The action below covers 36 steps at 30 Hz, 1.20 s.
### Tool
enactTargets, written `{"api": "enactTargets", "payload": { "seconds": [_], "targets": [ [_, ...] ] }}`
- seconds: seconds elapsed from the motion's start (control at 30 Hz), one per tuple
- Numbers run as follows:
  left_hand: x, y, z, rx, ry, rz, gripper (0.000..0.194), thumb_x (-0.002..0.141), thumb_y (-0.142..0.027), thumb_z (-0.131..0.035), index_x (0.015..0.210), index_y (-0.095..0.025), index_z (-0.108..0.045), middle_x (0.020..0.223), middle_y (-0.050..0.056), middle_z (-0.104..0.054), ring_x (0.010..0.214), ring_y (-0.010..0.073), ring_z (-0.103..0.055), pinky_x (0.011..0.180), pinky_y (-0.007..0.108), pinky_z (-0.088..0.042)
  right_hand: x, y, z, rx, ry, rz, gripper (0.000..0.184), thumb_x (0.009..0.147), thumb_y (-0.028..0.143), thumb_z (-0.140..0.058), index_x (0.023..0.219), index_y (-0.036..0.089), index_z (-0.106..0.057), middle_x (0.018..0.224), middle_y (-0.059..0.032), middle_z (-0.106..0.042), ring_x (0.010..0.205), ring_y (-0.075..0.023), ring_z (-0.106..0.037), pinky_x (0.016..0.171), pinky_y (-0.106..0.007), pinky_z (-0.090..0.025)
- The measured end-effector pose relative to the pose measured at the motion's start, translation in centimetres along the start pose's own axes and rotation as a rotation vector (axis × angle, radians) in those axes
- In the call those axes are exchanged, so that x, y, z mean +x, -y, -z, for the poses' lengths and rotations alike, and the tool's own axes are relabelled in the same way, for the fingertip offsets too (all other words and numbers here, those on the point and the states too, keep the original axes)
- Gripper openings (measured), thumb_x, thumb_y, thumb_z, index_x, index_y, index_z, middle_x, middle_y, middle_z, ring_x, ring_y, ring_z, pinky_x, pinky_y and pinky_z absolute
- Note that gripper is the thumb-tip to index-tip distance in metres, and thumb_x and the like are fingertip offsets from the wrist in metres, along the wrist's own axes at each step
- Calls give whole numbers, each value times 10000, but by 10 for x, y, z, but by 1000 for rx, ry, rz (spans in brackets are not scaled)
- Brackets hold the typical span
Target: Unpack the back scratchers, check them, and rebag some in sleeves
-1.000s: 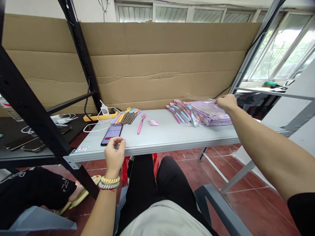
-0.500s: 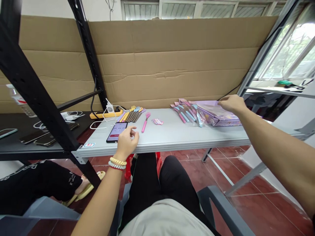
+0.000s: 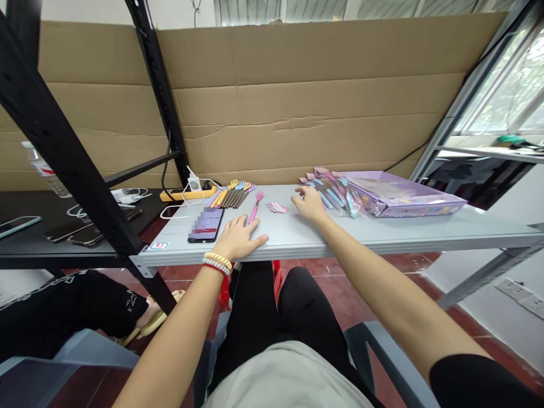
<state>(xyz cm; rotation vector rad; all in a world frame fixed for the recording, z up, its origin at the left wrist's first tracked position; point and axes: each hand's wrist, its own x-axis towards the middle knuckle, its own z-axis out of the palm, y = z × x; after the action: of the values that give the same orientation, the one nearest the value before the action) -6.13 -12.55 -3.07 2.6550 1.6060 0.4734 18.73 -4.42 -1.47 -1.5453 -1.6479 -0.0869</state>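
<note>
My left hand (image 3: pixel 238 237) lies on the table with fingers spread, holding nothing. Its fingertips are close to the handle of a pink fork (image 3: pixel 256 205). To its left rests a phone (image 3: pixel 207 224) with a lit screen. My right hand (image 3: pixel 308 203) is over the table, fingers apart and a little bent, at the left edge of a pile of bagged forks (image 3: pixel 335 192) in clear wrappers. Between my hands lie small pink printed cards (image 3: pixel 276 207). Behind the phone, a row of loose forks (image 3: pixel 232 195) has yellow, blue and purple heads.
A purple box (image 3: pixel 419 207) stands right of the bagged forks. A yellow power strip (image 3: pixel 187 195) with white cables is at the back left. A black shelf post (image 3: pixel 80 153) rises at the left, and a cardboard sheet (image 3: pixel 297 102) backs the table. Another person's leg (image 3: pixel 76 309) shows lower left.
My right hand has come left from the purple box to the bagged forks. My left hand has moved slightly right and its fingers have spread out flat. The view has shifted a little.
</note>
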Motion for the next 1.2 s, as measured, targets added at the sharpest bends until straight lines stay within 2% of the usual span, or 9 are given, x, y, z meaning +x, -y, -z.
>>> {"api": "enactTargets", "payload": {
  "seconds": [0.13, 0.37, 0.6, 0.7, 0.83, 0.93, 1.0, 1.1, 1.2],
  "targets": [
    [5, -2, 0, 16, 45, 3, 745, 810, -723, -263, 1341, -238, -460, 1437, 133, -387, 1315, 328, -333, 1044, 465, -258, -2, -4, -17, 50, 8, -114, 376, 754, 351, -515, 1013, 106, -634, 971, -147, -608, 833, -228, -556, 802, -365, -423],
    [2, -3, -4, -26, -107, 11, 557, 872, -560, -350, 1176, -167, -602, 1218, 145, -598, 1166, 279, -518, 980, 391, -368, -26, 27, 14, 386, -99, -210, 191, 688, 307, -521, 717, 152, -631, 696, -59, -649, 651, -169, -556, 672, -296, -435],
    [5, 1, -7, -138, -386, 238, 273, 818, -194, -475, 916, -181, -730, 901, 120, -714, 884, 270, -650, 816, 372, -477, -85, 103, -6, 859, 572, -326, 180, 622, 297, -636, 477, 196, -605, 459, 42, -584, 355, -79, -404, 395, -218, -304],
    [3, -1, -6, -222, -498, 290, 270, 801, -146, -482, 892, -179, -734, 892, 113, -723, 876, 266, -663, 805, 378, -493, -93, 114, -18, 944, 498, -385, 186, 621, 340, -667, 504, 212, -600, 490, 66, -597, 377, -84, -438, 385, -211, -306],
    [-19, -11, -8, -396, -705, 117, 246, 829, -191, -488, 878, -207, -729, 946, 69, -724, 907, 216, -661, 842, 355, -504, -93, 107, -6, 1108, 260, -521, 325, 630, 537, -656, 767, 257, -566, 688, 55, -666, 593, -153, -605, 424, -243, -401],
    [-42, -20, -9, -513, -580, -119, 234, 831, -209, -498, 852, -234, -730, 943, 53, -723, 902, 199, -661, 839, 351, -516, -93, 86, 21, 1421, 65, -576, 390, 649, 562, -647, 833, 251, -498, 746, 27, -669, 720, -168, -644, 588, -299, -494],
    [-55, -26, -8, -565, -414, -212, 224, 820, -185, -512, 824, -242, -728, 930, 50, -723, 881, 192, -663, 826, 346, -519, -98, 72, 40, 1653, -47, -582, 340, 701, 520, -635, 749, 229, -466, 578, 41, -579, 575, -139, -594, 586, -299, -482],
    [-65, -43, -2, -629, -242, -201, 157, 816, -201, -546, 828, -236, -698, 935, 40, -717, 871, 181, -660, 811, 321, -512, -112, 66, 53, 1789, -126, -525, 396, 805, 492, -556, 610, 213, -353, 410, 91, -292, 355, -83, -343, 461, -258, -384],
    [-68, -67, 0, -695, -187, -107, 223, 837, -285, -551, 1042, -220, -607, 961, 46, -699, 862, 183, -651, 755, 300, -500, -131, 82, 45, 1789, -84, -482, 454, 815, 522, -544, 574, 208, -321, 414, 87, -234, 357, -85, -292, 451, -259, -345]
  ]
}}
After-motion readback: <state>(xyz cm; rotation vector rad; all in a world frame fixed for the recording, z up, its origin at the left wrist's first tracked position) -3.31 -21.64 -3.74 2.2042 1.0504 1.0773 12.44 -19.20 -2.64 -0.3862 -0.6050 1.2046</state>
